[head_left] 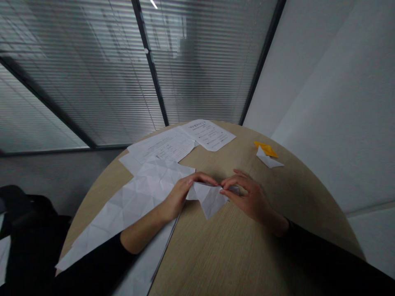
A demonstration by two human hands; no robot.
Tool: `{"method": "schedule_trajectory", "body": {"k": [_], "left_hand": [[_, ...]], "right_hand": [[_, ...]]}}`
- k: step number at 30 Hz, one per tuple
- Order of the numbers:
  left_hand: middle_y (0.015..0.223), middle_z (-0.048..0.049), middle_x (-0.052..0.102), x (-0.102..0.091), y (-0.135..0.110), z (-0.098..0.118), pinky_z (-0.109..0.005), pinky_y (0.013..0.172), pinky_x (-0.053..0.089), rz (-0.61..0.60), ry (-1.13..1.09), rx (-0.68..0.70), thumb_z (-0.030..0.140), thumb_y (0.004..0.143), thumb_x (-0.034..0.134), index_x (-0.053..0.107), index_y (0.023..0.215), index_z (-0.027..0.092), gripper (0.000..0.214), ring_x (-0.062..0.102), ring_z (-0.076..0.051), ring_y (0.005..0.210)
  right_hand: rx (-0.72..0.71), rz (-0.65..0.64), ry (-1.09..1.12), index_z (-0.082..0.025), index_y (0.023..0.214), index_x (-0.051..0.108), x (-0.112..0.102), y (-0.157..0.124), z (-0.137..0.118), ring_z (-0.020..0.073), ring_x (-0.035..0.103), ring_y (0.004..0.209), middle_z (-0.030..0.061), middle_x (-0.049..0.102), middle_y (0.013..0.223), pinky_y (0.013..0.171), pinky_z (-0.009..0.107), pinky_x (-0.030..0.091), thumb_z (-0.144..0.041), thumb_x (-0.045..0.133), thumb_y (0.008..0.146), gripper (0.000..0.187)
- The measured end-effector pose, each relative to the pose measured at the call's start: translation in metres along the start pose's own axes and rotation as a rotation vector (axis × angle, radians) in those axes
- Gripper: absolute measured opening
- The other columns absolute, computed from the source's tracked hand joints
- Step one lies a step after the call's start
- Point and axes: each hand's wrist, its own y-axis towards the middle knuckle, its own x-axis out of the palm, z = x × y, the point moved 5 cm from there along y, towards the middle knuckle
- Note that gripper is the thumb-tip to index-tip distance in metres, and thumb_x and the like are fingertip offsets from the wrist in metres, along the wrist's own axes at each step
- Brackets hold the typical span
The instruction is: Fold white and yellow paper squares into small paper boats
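A partly folded sheet of white paper (210, 198) lies near the middle of the table, with a triangular flap pointing toward me. My left hand (194, 183) rests along its upper left edge, the fingers bent over the top and the fingertips meeting the fold. At the upper right of the same paper, my right hand (243, 190) pinches the fold between thumb and fingers. Both sets of fingertips come close together at the centre of that edge. The paper's far side is hidden behind my fingers.
Creased white sheets (132, 201) spread under and beside my left forearm. Printed pages (211, 133) lie at the table's far edge. To the right sit an orange folded paper boat (267, 149) and a white folded paper boat (268, 159). A blind-covered glass partition (203, 65) stands behind the round table (197, 263).
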Motion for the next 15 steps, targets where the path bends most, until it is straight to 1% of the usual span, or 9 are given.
{"method": "schedule_trajectory", "body": {"k": [1,3,6,7,8,10,12,13,15], "left_hand": [[0.121,-0.0167,0.085,0.001,0.0,-0.002,-0.048,0.089,0.067,-0.012,-0.037,-0.035,0.063,0.121,0.025,0.082,0.122,0.02,0.072,0.082,-0.031,0.104],[0.122,-0.0173,0.086,0.004,0.0,-0.004,-0.05,0.089,0.067,-0.037,-0.105,-0.087,0.06,0.121,0.019,0.083,0.122,0.019,0.076,0.083,-0.033,0.105],[0.126,-0.0174,0.086,0.009,0.001,-0.003,-0.056,0.099,0.067,-0.095,-0.209,-0.127,0.063,0.12,0.007,0.084,0.122,0.02,0.088,0.084,-0.037,0.116],[0.128,-0.0169,0.086,0.009,0.001,-0.003,-0.057,0.103,0.066,-0.107,-0.229,-0.14,0.064,0.12,0.007,0.085,0.12,0.021,0.089,0.083,-0.037,0.119],[0.13,-0.0162,0.085,0.009,0.002,-0.003,-0.058,0.107,0.065,-0.115,-0.232,-0.143,0.065,0.12,0.011,0.086,0.118,0.022,0.086,0.082,-0.037,0.122],[0.133,-0.0149,0.084,0.009,0.003,-0.001,-0.058,0.113,0.062,-0.13,-0.186,-0.121,0.066,0.121,0.033,0.087,0.116,0.025,0.068,0.08,-0.036,0.126],[0.134,-0.0138,0.081,0.01,0.003,0.003,-0.056,0.117,0.06,-0.144,-0.087,-0.058,0.059,0.117,0.059,0.087,0.117,0.028,0.042,0.078,-0.034,0.128],[0.134,-0.0134,0.079,0.01,0.003,0.006,-0.054,0.117,0.06,-0.149,-0.036,-0.018,0.054,0.114,0.068,0.087,0.117,0.029,0.032,0.076,-0.033,0.128],[0.133,-0.0131,0.075,0.012,0.002,0.012,-0.051,0.115,0.06,-0.146,0.056,0.047,0.045,0.11,0.078,0.087,0.12,0.03,0.02,0.074,-0.03,0.126]], "right_hand": [[-0.018,0.001,0.008,-0.033,0.099,0.074,-0.001,0.0,-0.002,0.0245,0.088,0.095,-0.0028,0.089,0.099,0.131,0.064,0.051,-0.029,0.087,0.103,0.014],[-0.049,-0.002,0.017,-0.033,0.098,0.075,-0.002,0.001,-0.005,0.0244,0.088,0.095,-0.0029,0.089,0.1,0.13,0.063,0.052,-0.029,0.087,0.103,0.013],[-0.08,-0.015,0.026,-0.033,0.099,0.076,-0.004,0.001,-0.01,0.0244,0.088,0.096,-0.0021,0.089,0.103,0.13,0.062,0.053,-0.03,0.086,0.104,0.012],[-0.089,-0.02,0.031,-0.033,0.099,0.076,-0.004,0.001,-0.011,0.0243,0.088,0.096,-0.002,0.089,0.103,0.131,0.062,0.053,-0.03,0.085,0.105,0.011],[-0.095,-0.025,0.036,-0.033,0.099,0.076,-0.004,0.001,-0.011,0.0241,0.088,0.096,-0.002,0.089,0.104,0.131,0.062,0.053,-0.031,0.085,0.105,0.011],[-0.099,-0.033,0.044,-0.033,0.099,0.075,-0.004,0.0,-0.011,0.0241,0.088,0.098,-0.002,0.089,0.105,0.132,0.062,0.052,-0.032,0.083,0.106,0.011],[-0.105,-0.042,0.052,-0.033,0.101,0.075,-0.003,-0.001,-0.009,0.0244,0.088,0.102,-0.0016,0.089,0.107,0.132,0.062,0.052,-0.032,0.082,0.107,0.01],[-0.113,-0.047,0.059,-0.033,0.102,0.075,-0.003,-0.001,-0.009,0.0245,0.088,0.105,-0.0012,0.089,0.109,0.132,0.061,0.052,-0.031,0.082,0.107,0.01],[-0.135,-0.065,0.075,-0.033,0.103,0.074,-0.003,-0.001,-0.01,0.0243,0.087,0.11,-0.0001,0.089,0.115,0.131,0.06,0.053,-0.027,0.081,0.107,0.01]]}}
